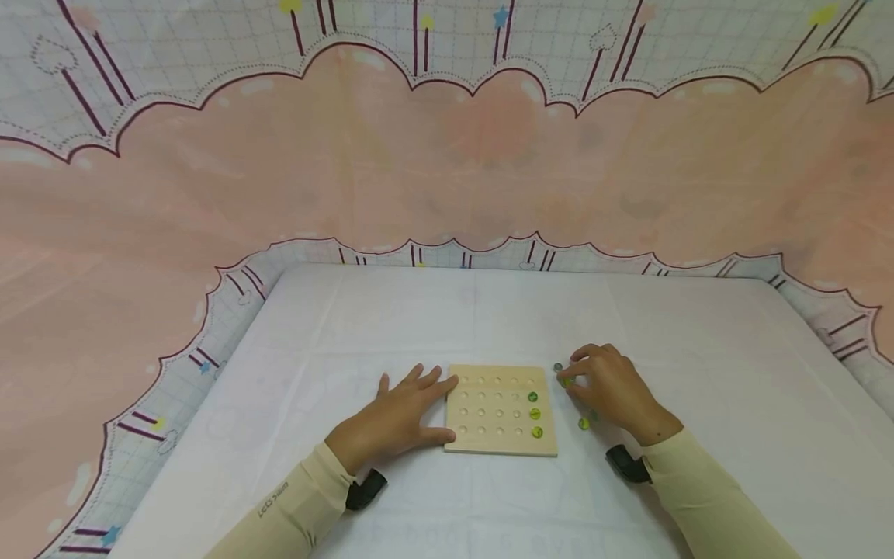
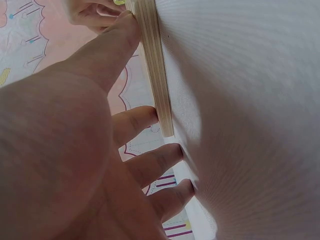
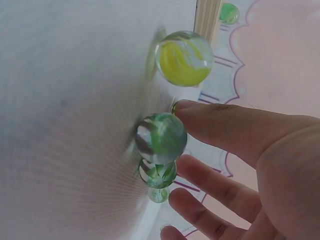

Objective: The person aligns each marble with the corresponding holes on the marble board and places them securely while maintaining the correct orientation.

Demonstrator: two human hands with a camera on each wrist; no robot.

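Observation:
A square wooden board (image 1: 490, 405) with rows of shallow round dimples lies on the white table. Green and yellow-green marbles (image 1: 535, 414) sit in its right-hand column. My left hand (image 1: 391, 419) rests against the board's left edge with thumb and forefinger touching it, the other fingers spread on the cloth. Right of the board, my right hand (image 1: 618, 394) pinches a yellow-green marble (image 1: 566, 382) between thumb and forefinger, low over the table; it is mostly hidden in the right wrist view. Close by lie a yellow-swirled marble (image 3: 185, 59) and green-swirled marbles (image 3: 161, 138).
A greyish-green marble (image 1: 557, 367) lies just beyond my right fingertips. White cloth covers the table (image 1: 391, 310). Behind it hangs a peach curtain (image 1: 489, 171) with a scalloped print. Black wrist straps (image 1: 366, 491) show at both sleeves.

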